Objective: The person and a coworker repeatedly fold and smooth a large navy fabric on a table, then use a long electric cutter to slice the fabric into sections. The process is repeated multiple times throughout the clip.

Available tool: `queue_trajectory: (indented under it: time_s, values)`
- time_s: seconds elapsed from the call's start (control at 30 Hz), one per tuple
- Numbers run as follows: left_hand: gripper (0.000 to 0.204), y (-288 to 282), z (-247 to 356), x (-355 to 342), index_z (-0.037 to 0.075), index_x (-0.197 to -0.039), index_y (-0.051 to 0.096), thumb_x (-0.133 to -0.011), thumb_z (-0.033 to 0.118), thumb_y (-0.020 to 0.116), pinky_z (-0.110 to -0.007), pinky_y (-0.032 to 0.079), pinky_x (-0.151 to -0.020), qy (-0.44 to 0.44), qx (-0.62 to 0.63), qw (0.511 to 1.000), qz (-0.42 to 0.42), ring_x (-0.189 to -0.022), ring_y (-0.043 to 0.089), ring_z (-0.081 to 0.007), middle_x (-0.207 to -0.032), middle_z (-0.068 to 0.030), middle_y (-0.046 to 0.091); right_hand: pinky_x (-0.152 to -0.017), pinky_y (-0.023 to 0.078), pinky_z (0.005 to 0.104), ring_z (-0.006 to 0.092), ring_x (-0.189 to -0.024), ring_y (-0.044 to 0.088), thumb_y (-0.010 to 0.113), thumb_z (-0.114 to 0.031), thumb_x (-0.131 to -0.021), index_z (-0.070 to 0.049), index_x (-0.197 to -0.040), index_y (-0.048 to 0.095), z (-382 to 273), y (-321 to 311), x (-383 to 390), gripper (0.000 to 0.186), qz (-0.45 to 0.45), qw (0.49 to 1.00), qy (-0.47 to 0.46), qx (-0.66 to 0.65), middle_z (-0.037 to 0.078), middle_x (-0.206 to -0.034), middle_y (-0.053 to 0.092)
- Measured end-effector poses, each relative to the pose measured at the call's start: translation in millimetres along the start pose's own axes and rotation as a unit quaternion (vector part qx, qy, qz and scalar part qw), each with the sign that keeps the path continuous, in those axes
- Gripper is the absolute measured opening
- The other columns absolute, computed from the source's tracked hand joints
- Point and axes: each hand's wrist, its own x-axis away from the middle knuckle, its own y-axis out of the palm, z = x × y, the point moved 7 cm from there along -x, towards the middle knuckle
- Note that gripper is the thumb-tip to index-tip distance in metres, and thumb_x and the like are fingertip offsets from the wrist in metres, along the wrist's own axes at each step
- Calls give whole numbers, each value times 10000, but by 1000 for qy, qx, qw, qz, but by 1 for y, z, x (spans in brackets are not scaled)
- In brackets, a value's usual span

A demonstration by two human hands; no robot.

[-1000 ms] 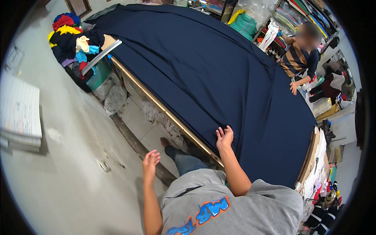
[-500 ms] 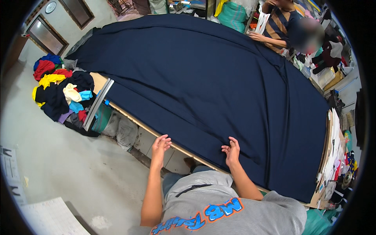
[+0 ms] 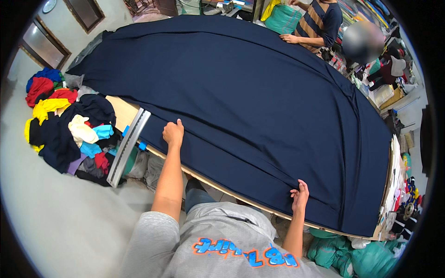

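Note:
A wide sheet of navy fabric (image 3: 241, 97) covers the long table, with folds running along its near side and its right part. My left hand (image 3: 173, 133) is over the fabric's near left part, fingers curled in and thumb up. Whatever those fingers hold, if anything, is hidden. Farther right, my right hand (image 3: 300, 195) hovers at the fabric's near side, its fingers loosely bent and apart, with nothing seen in them. Left of my left hand, a long grey metal rail (image 3: 130, 147) with blue parts lies across the table's end.
Colourful cloth scraps (image 3: 69, 123) are heaped beyond the rail. Across the table, a person in a striped shirt (image 3: 316, 21) rests a hand on the fabric edge. Paper sheets (image 3: 388, 183) line the right end; green sacks (image 3: 357, 255) sit below it. The table's wooden edge (image 3: 211, 184) runs before me.
My left hand has moved forward and left over the fabric, its fingers closing. My right hand has shifted right and nearer to me. The view has turned slightly.

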Motion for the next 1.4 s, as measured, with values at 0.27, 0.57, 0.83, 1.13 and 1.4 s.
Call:
queue_trajectory:
  time_s: [0.27, 0.57, 0.83, 1.13, 1.4]
  values:
    - [493, 12, -5, -81, 4, -931, 809, -1058, 426, 587, -408, 626, -904, 29, -52, 966, -250, -712, 806, -213, -752, -74, 811, -517, 522, 280, 150, -597, 617, 541, -181, -1103, -104, -1249, 755, 25, -19, -6, 270, 252, 967, 26, -2, 58, -864, 684]
    - [410, 6, -7, -116, 7, -846, 806, -1001, 304, 570, -411, 638, -812, 120, -10, 949, -292, -660, 784, -238, -707, -75, 790, -498, 486, 272, 109, -562, 567, 566, -138, -1103, -121, -1213, 781, 11, 3, 15, 242, 302, 952, -37, 23, 9, -830, 659]
    - [278, -27, -68, -190, -47, -1205, 674, -1131, 191, 552, -349, 661, -756, 125, 442, 888, -23, -875, 759, -274, -1035, -174, 722, -531, 450, 244, 79, -614, 549, 648, -137, -1081, -123, -1148, 798, -34, 83, 79, 165, 269, 953, -138, 8, 15, -786, 646]
    - [652, -86, -177, -212, -211, -1179, 723, -1047, 380, 483, -535, 617, -1022, -187, 296, 915, 199, -1208, 720, -488, -1327, -394, 697, -585, 444, 274, 77, -626, 510, 564, -91, -1109, -97, -1061, 752, 81, 140, 185, 194, 320, 946, -55, -15, -35, -746, 562]
    - [678, -36, -156, -175, -130, -1424, 624, -1122, 453, 451, -541, 524, -1165, -252, 518, 817, -12, -1346, 643, -438, -1509, -288, 633, -490, 411, 291, 93, -556, 510, 583, -137, -1117, -80, -1191, 691, 90, 142, 167, 143, 306, 952, 35, -3, 18, -739, 572]
